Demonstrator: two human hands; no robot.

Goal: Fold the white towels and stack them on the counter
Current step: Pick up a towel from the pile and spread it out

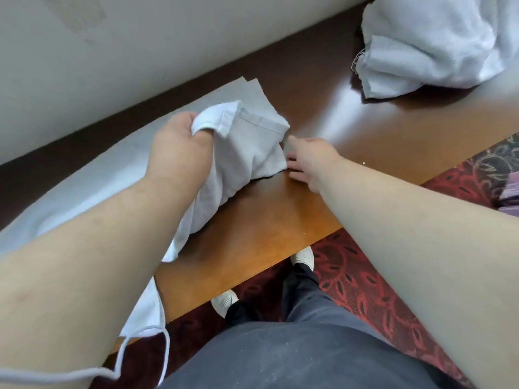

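Head view: my left hand [179,144] grips a bunched white towel [247,153] above the counter [266,226], my right hand [309,161] flat-fingered touching its edge.

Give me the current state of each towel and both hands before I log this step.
towel in hand: bunched, partly lifted, lower end draped on the counter.
flat towel: spread out along the wall side, under the left arm.
towel pile: crumpled, unfolded, far right of the counter.
left hand: grips the bunched towel's top edge.
right hand: fingers reach the towel's right edge; grip hidden.
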